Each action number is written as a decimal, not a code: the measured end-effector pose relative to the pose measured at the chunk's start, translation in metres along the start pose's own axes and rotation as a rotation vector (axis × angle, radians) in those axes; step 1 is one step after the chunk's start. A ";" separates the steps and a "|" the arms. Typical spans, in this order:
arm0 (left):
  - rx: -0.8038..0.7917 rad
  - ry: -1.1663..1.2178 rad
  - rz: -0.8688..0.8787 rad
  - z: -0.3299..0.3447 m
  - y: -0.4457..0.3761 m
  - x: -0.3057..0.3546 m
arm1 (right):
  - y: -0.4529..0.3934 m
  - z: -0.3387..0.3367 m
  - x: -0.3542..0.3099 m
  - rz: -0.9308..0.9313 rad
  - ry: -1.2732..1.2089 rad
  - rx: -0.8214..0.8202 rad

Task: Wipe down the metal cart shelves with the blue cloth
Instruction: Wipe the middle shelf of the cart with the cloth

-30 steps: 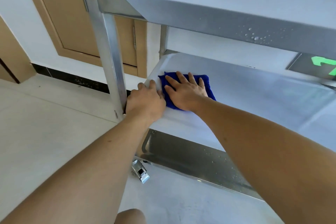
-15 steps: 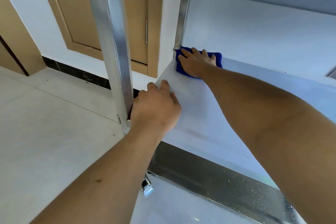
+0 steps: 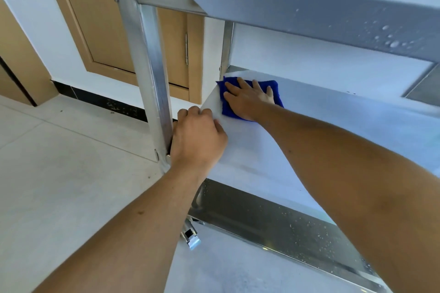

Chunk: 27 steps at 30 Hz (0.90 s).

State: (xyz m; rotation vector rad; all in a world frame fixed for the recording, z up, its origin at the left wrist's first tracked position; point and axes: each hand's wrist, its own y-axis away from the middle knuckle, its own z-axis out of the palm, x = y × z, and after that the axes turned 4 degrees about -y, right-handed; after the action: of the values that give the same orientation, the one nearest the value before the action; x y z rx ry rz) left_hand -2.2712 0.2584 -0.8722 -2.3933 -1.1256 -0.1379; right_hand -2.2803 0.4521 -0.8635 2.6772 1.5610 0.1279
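Right hand [image 3: 247,100] flat, fingers spread, pressing folded blue cloth [image 3: 276,93] at far-left corner of middle steel cart shelf [image 3: 345,131]. Left hand [image 3: 197,140] clenches shelf's near-left corner (bracing). Best: even pressure, overlapping strokes.

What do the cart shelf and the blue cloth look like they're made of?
The middle shelf looks like stainless steel with a dull brushed finish: grey, smooth, softly reflective, with water droplets beading on the rims. The blue cloth under the right hand looks like soft microfibre or terry, matte and slightly fuzzy, though the weave is too small to tell.
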 end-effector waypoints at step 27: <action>0.036 0.350 -0.064 -0.013 0.006 -0.002 | 0.196 0.014 -0.024 -0.093 -0.219 -0.025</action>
State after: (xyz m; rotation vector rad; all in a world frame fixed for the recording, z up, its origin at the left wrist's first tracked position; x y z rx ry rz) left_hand -2.2667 0.2476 -0.8633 -2.1912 -1.0275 -0.5314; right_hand -2.1209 0.3352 -0.8639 2.4951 1.5984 -0.1430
